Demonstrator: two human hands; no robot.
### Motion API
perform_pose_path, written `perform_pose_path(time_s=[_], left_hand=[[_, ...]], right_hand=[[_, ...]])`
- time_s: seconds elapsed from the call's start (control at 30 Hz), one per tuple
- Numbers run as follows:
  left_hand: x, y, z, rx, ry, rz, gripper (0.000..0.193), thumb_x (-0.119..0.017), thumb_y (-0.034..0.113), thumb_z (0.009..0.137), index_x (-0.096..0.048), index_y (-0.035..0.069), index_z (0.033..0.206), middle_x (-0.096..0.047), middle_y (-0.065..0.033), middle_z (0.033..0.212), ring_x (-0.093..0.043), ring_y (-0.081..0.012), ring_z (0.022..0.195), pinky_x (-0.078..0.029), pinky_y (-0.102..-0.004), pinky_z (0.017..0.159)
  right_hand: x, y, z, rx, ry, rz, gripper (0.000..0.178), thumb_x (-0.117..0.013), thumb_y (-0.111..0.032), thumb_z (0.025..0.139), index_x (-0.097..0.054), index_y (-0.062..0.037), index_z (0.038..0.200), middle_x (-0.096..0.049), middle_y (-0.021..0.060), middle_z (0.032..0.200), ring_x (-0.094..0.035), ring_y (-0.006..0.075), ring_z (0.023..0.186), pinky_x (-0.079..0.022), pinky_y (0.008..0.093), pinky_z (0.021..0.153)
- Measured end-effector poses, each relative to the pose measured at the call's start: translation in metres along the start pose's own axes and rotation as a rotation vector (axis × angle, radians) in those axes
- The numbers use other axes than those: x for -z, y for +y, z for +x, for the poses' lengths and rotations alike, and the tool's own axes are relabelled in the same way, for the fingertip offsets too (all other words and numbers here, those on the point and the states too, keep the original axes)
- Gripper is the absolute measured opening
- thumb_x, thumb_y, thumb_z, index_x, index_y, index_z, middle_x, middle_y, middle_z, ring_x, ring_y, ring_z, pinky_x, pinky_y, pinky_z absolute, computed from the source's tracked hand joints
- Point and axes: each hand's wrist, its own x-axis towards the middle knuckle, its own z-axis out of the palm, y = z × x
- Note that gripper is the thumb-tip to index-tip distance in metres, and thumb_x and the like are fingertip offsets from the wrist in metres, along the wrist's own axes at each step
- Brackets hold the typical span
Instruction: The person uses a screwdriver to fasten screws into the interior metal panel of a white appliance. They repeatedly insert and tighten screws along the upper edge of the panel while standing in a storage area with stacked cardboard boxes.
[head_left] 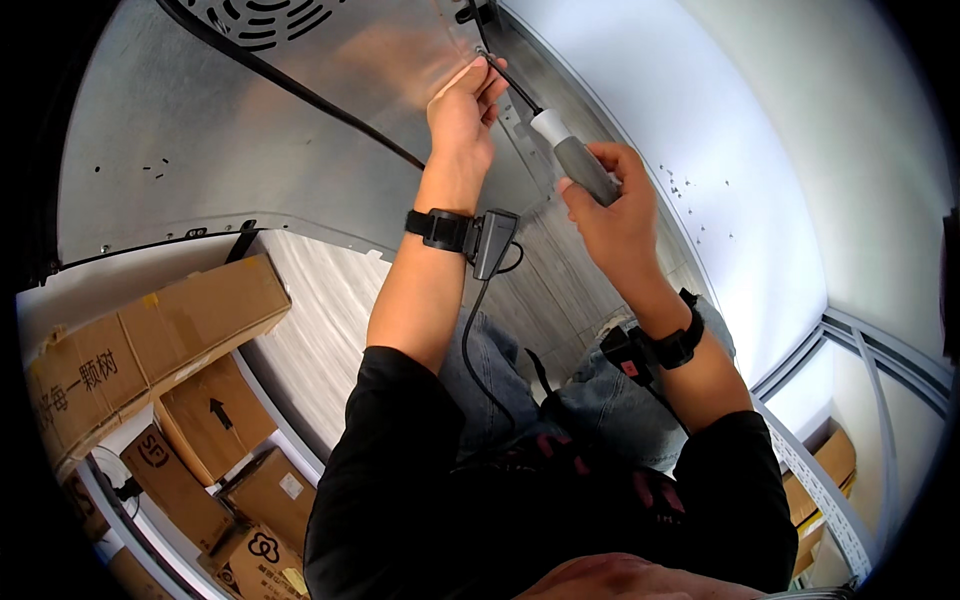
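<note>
A screwdriver with a grey and white handle and a long dark shaft is held in my right hand, the fingers wrapped round the handle's end. Its shaft points up and left to the edge of a large silver metal panel. There my left hand rests by the panel's edge, thumb and fingers pinched together around the tip. Whatever lies between those fingers is too small to make out. A small screw-like fastener shows just beyond the fingertips.
A black cable runs across the panel, which has vent slots at the top. Cardboard boxes stack at the lower left. A curved white panel rises at the right, with small metal screws on it. Metal shelving stands lower right.
</note>
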Motion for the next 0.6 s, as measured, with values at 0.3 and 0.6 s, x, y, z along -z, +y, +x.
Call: perform_pose_path(time_s=[0.3,0.6], left_hand=[[0.007,-0.005,0.004,-0.037,-0.06,0.104,0.019,-0.052,0.024,0.093,-0.064,0.011,0.1,-0.067,0.0,0.098,-0.061,-0.0114,0.088,-0.036,-0.0254,0.074],[0.009,-0.004,0.004,-0.058,-0.103,0.143,0.021,-0.051,0.026,0.094,-0.064,0.01,0.101,-0.066,-0.0003,0.099,-0.06,-0.0105,0.088,-0.035,-0.025,0.075]], right_hand=[[-0.001,0.005,-0.001,-0.061,0.083,-0.031,0.034,-0.064,-0.026,0.086,-0.057,-0.0008,0.107,-0.06,0.0114,0.089,-0.058,0.0162,0.071,-0.046,0.0307,0.061],[0.0,0.013,-0.002,0.087,0.105,-0.179,0.044,-0.069,-0.019,0.079,-0.046,-0.0023,0.112,-0.054,0.0142,0.104,-0.06,0.0183,0.072,-0.047,0.0301,0.062]])
